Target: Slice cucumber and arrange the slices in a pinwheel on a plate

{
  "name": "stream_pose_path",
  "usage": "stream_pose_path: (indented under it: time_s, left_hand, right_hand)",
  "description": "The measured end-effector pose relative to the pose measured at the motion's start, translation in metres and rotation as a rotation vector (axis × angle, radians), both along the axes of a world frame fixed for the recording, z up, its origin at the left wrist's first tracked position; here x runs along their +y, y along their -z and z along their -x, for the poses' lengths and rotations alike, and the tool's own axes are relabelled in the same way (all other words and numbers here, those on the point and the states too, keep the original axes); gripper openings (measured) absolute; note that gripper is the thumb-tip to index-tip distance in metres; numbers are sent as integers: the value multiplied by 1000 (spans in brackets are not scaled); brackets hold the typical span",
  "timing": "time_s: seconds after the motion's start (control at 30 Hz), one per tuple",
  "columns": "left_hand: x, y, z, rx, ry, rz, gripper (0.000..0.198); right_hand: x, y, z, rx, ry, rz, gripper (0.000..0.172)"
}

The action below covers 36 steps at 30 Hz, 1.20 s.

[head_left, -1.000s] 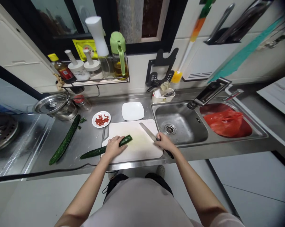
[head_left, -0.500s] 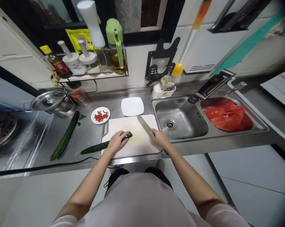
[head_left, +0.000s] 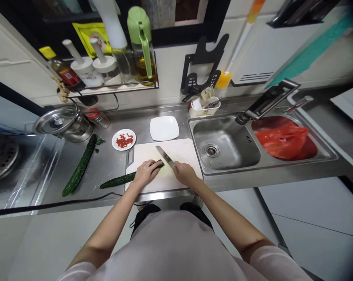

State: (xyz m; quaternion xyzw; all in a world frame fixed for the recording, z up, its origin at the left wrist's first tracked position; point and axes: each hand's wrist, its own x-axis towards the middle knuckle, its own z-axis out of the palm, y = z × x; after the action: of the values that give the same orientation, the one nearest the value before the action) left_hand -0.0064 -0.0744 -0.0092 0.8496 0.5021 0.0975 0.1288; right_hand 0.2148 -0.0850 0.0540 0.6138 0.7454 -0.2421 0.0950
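On the white cutting board lies a dark green cucumber, its left end reaching past the board onto the steel counter. My left hand is closed over it near its right end, fingers pressing it down. A knife is in my right hand, which wraps around the handle. Its blade slants up and to the left, close beside the cucumber's right tip. Whether the edge touches the cucumber I cannot tell. A second whole cucumber rests on the counter to the left.
Behind the board are a white square plate and a small plate with chopped red bits. Green scraps lie by a lidded pot. A double sink holding a red bag is at right. A black cable runs along the front.
My right hand has brought the knife leftward, from the board's right side to the cucumber's right end. My left hand stays on the cucumber. The view has shifted slightly.
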Motion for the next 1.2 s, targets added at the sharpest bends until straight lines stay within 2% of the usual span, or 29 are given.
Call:
stream_pose_path:
  time_s: [0.63,0.87,1.2]
  left_hand:
    - [1,6,1,-37,-11,22,42]
    - [0,5,1,-26,-6,10,41]
    - [-1,11,2,-44,-8,3,40]
  right_hand:
    - [0,-1,13,20,-55,22,31]
    - [-1,5,15,48,-48,18,29]
    - [-12,-3,6,30,-54,134,28]
